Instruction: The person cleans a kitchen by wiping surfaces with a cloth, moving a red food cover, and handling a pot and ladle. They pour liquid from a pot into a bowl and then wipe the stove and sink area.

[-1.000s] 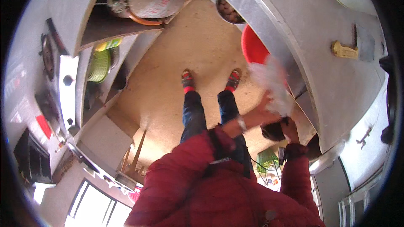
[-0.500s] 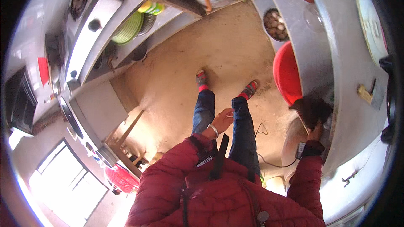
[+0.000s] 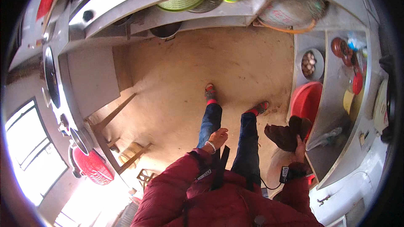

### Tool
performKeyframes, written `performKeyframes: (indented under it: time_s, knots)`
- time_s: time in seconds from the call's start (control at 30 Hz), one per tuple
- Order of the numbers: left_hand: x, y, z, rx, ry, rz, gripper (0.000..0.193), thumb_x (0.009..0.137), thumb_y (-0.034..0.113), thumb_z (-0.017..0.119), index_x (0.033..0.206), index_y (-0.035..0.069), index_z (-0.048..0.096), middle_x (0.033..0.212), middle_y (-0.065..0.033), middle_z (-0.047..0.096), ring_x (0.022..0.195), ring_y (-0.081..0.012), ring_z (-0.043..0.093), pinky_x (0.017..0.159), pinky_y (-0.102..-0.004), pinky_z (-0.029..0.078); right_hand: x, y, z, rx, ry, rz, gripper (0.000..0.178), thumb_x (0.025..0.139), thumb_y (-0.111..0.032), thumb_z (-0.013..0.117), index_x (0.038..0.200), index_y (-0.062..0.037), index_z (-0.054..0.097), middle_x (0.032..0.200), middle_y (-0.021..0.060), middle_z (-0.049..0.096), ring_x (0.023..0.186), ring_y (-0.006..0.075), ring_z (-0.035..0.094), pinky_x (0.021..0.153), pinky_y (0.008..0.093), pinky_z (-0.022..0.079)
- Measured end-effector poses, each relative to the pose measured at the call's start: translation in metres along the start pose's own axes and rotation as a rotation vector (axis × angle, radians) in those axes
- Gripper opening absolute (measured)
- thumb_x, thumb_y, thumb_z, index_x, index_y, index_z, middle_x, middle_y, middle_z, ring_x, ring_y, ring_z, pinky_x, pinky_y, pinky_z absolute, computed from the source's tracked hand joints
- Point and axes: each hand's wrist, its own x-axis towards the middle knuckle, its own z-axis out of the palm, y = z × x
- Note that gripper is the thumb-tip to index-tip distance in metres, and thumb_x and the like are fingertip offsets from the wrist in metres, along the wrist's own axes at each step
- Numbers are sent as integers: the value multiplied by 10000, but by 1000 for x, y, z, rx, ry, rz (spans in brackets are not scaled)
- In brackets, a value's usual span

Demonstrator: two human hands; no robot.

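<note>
A dark brown cloth [image 3: 283,138] hangs bunched from my right hand [image 3: 300,146], which is closed on its edge. The cloth's upper part overlaps the front of a red basin [image 3: 308,101] on the low shelf at right. My left hand [image 3: 217,138], with a bracelet at the wrist, hovers in front of my legs. Its fingers are loosely bent and apart, and nothing shows in them.
A bowl of eggs [image 3: 309,64] sits beyond the red basin. Brown lidded pots [image 3: 343,50] stand on the right shelf. A large sack [image 3: 290,12] rests at the far side. Green basket [image 3: 181,2] and red basket [image 3: 93,166] are at left.
My view has turned to the right, and the shelves have shifted in it. The brown cloth, in my right hand, has come out from the shelf edge over the floor.
</note>
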Motion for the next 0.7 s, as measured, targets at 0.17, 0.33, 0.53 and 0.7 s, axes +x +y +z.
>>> performKeyframes:
  time_s: [0.17, 0.33, 0.53, 0.7]
  knots:
    - [-6, -58, -62, -213, 101, -100, 268, 852, 111, 604, 1114, 55, 590, 935, -95, 659, 855, -154, 630, 735, -300, 516, 2, -7, 149, -434, -100, -237, 471, 894, -174, 593, 1309, 5, 460, 1269, 118, 542, 1140, 240, 526, 990, 357, 404]
    - [-18, -75, -115, -282, 292, 51, 275, 854, 147, 598, 1127, 115, 582, 864, -114, 672, 797, -228, 653, 704, -346, 527, 28, -25, 266, -747, -97, -326, 491, 873, -216, 621, 1280, 26, 488, 1244, 112, 552, 1102, 224, 521, 971, 336, 388]
    - [-31, -67, -118, -309, 385, -28, 242, 837, 165, 571, 1064, 89, 603, 880, -176, 662, 821, -354, 640, 718, -410, 519, 125, -59, 412, -955, 18, -640, 393, 834, -215, 635, 1137, 27, 575, 1051, 118, 633, 919, 218, 594, 813, 366, 477]
    - [-16, -67, -100, -305, 519, 17, 254, 737, 78, 578, 990, 83, 599, 805, -146, 586, 786, -358, 554, 711, -454, 454, 221, -79, 508, -1400, 514, -792, 453, 753, -229, 680, 1097, 51, 592, 1099, 224, 623, 977, 310, 622, 834, 409, 499]
